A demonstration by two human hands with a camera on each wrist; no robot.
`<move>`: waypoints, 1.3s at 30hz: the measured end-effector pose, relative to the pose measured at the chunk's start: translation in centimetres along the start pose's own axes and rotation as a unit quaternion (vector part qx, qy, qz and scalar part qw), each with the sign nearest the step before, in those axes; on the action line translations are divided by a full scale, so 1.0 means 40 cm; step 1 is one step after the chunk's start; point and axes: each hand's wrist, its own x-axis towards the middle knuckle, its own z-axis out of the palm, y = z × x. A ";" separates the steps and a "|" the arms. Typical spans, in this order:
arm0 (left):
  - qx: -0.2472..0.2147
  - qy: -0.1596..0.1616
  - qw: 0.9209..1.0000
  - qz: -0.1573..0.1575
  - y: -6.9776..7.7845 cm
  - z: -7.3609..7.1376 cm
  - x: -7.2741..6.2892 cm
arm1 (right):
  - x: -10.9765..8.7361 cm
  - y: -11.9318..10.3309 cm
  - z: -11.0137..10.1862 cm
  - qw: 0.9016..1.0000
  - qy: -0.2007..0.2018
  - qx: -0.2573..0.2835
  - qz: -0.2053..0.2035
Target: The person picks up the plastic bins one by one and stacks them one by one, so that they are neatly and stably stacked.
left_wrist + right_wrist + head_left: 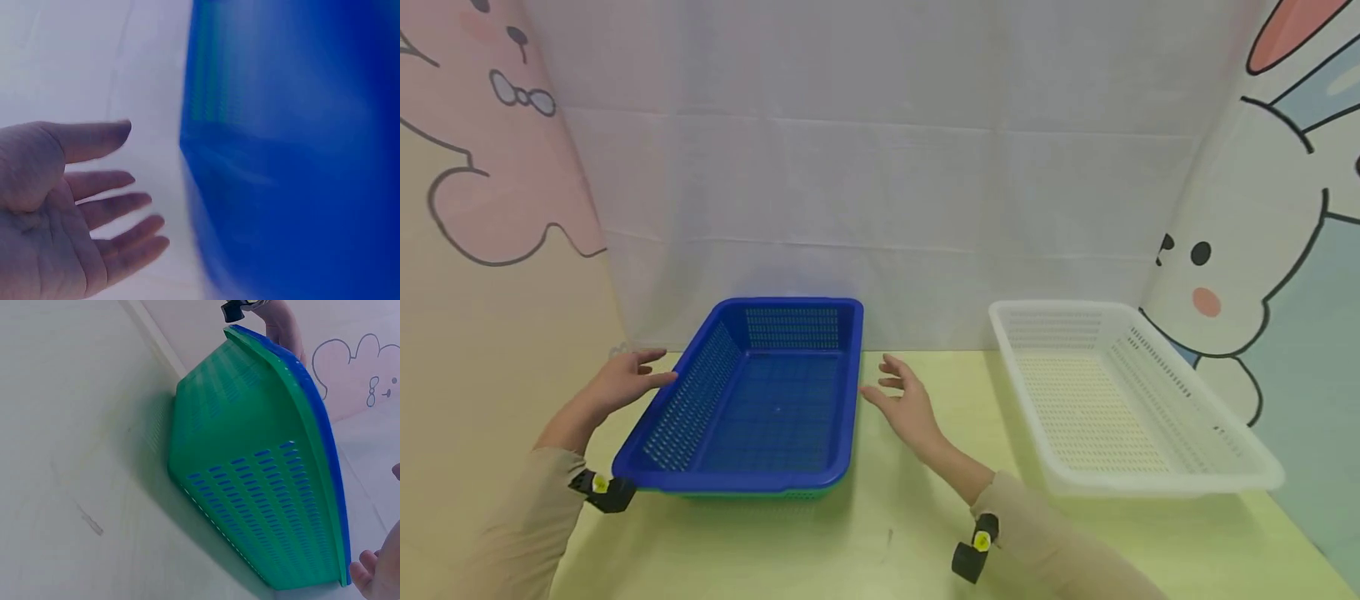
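Note:
A blue plastic basket (767, 417) sits nested inside a green basket (250, 487) on the table; in the head view only a strip of the green one shows under the blue rim. My left hand (625, 379) is beside the blue basket's left edge, fingers extended and thumb tip right at the rim. In the left wrist view the left hand (69, 212) has its palm showing and holds nothing. On the other side my right hand (906, 408) is raised near the blue rim's right edge, fingers loosely bent, with nothing in it. Part of the right hand (378, 569) shows in the right wrist view.
A white slotted basket (1120, 482) stands on the right of the pale yellow-green table (925, 533). Behind the table hangs a white cloth (880, 167). Walls with cartoon rabbits flank both sides.

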 end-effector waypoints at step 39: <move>-0.294 0.036 0.955 -0.006 0.557 0.310 0.163 | 0.056 -0.038 -0.416 0.983 0.003 -0.184 0.017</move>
